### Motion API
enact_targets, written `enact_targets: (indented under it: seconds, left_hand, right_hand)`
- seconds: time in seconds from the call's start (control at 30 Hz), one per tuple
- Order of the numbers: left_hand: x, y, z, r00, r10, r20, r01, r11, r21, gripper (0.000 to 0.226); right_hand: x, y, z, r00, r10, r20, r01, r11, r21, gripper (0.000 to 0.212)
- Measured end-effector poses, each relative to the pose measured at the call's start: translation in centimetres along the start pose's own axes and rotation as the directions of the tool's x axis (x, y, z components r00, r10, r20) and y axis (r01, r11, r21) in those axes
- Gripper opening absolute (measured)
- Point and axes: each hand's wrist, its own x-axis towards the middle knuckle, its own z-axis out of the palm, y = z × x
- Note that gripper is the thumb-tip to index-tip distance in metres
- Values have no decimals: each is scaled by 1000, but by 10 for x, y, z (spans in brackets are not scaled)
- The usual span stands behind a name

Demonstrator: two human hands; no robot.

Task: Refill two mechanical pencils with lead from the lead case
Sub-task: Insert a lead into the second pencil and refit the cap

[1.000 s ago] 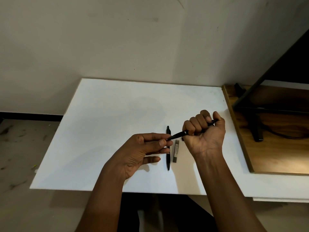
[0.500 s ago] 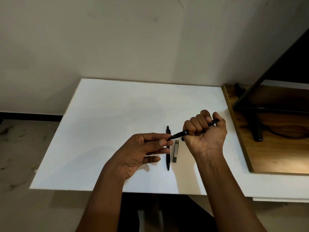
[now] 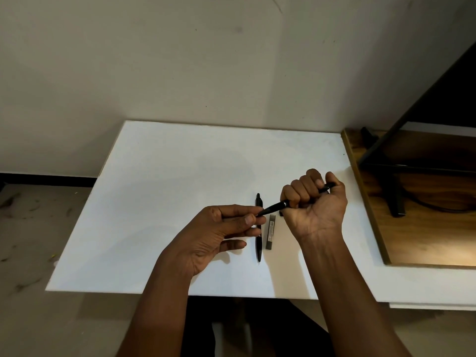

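My right hand [image 3: 315,204] is fisted around a black mechanical pencil [image 3: 274,207], thumb over its back end. The pencil slants down to the left, and my left hand [image 3: 221,233] pinches its tip between thumb and forefinger. A second black mechanical pencil [image 3: 258,249] lies on the white board [image 3: 167,202], pointing toward me, partly hidden by my left fingers. Just right of it lies the slim grey lead case [image 3: 270,231], parallel to it. A small dark piece [image 3: 281,214] peeks out under my right hand.
A wooden desk surface [image 3: 425,228] adjoins the board on the right, carrying a black stand [image 3: 394,199] and cable. A pale wall rises behind the board. Bare floor [image 3: 31,240] lies to the left.
Both hands keep their hold on the pencil; they have barely shifted. The lying pencil and lead case have not moved.
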Motion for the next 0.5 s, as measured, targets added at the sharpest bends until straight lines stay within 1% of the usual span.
enact_targets:
  seconds: [0.1,0.17,0.2,0.27,0.3,0.37,0.4,0.43,0.5]
  left_hand:
    - [0,0,0,1000,-7,1,7,1000,8,34]
    - [0,0,-1,1000,-15,-14,15,999,32,28]
    - [0,1,-1,999,-16,-43,18,998,52,24]
    - [2,0,-4,985,-4,-174,18,996,82,23]
    - [3,-1,-6,962,5,-272,18,997,82,23]
    - [6,-3,-11,886,35,-463,10,995,95,21]
    - [6,-4,-12,847,55,-529,11,993,120,20]
    - [6,-4,-13,821,72,-566,14,989,146,20]
    - [8,-4,-12,815,91,-573,19,983,183,21]
  right_hand:
    - [-2,0,-1,1000,17,13,-17,1000,-5,51]
    - [-1,-2,-2,1000,26,4,-26,999,-39,50]
    - [-1,-4,-2,999,32,0,-32,996,-79,45]
    - [2,-5,1,998,57,-37,-64,969,-239,21]
    - [4,-3,2,994,63,-92,-91,937,-338,13]
    - [9,4,0,975,7,-220,-128,831,-542,21]
    - [10,10,-1,968,-42,-248,-130,759,-638,23]
    - [8,18,-3,965,-81,-251,-130,682,-720,23]
    - [2,33,-8,965,-139,-223,-120,523,-844,23]
